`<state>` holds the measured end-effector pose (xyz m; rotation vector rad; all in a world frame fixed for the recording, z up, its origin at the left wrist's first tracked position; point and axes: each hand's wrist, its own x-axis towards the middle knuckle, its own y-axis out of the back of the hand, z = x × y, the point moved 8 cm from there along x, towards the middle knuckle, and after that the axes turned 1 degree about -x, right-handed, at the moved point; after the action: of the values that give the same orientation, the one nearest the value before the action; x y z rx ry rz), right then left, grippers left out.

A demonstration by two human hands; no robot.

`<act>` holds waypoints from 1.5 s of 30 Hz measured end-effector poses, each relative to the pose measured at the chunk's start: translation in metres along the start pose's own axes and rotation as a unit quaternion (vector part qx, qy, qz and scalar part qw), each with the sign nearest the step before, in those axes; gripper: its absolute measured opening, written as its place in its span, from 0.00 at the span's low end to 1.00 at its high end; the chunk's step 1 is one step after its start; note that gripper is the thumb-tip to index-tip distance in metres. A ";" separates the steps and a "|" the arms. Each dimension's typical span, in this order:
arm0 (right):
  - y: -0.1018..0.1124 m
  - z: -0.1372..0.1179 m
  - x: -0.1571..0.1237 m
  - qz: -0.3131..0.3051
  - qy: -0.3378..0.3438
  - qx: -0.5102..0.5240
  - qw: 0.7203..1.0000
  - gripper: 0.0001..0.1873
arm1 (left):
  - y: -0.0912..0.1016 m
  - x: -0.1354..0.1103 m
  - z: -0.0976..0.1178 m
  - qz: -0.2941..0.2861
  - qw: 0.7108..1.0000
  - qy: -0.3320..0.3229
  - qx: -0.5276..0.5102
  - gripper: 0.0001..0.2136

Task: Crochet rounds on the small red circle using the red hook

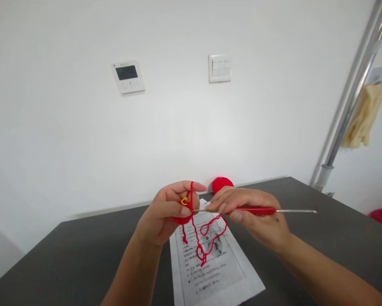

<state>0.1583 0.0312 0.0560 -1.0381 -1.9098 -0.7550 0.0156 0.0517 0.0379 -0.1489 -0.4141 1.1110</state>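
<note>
My left hand (167, 210) pinches a small piece of red crochet work (182, 219) between thumb and fingers. A yellow stitch marker (185, 201) is clipped on the piece. Red yarn (191, 195) runs up over the left index finger, which is stretched out to the right. In my right hand (253, 210) lies a double-ended crochet hook (257, 211) with a red handle, held level. Its left metal tip reaches the crochet work at the left thumb; whether it sits inside a stitch I cannot tell. A loose strand (214, 246) hangs below the hands in loops.
A printed sheet (216, 284) lies under the hands on the dark table (91, 255). Behind the right hand, a red yarn ball (222, 183) rests near the wall. A metal pole (350, 102) stands at the right, with yellow gloves (366, 114) hanging beside it.
</note>
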 end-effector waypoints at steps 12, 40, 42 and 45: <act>-0.010 -0.025 -0.002 -0.059 0.183 -0.261 0.946 0.06 | -0.010 -0.008 -0.002 0.009 0.997 -0.023 0.077 0.15; 0.000 -0.013 -0.004 -0.030 0.113 -0.216 0.969 0.06 | -0.004 -0.011 0.007 0.076 0.995 -0.009 0.063 0.13; 0.000 -0.012 -0.004 -0.028 0.110 -0.211 0.971 0.06 | -0.003 -0.011 0.007 0.080 0.995 -0.007 0.065 0.14; 0.001 -0.009 -0.005 -0.030 0.102 -0.191 0.976 0.06 | -0.004 -0.011 0.007 0.079 0.994 -0.005 0.074 0.15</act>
<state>0.1646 0.0223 0.0563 -1.0855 -1.6599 -1.2502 0.0117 0.0394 0.0423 -0.0469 -0.3316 1.2942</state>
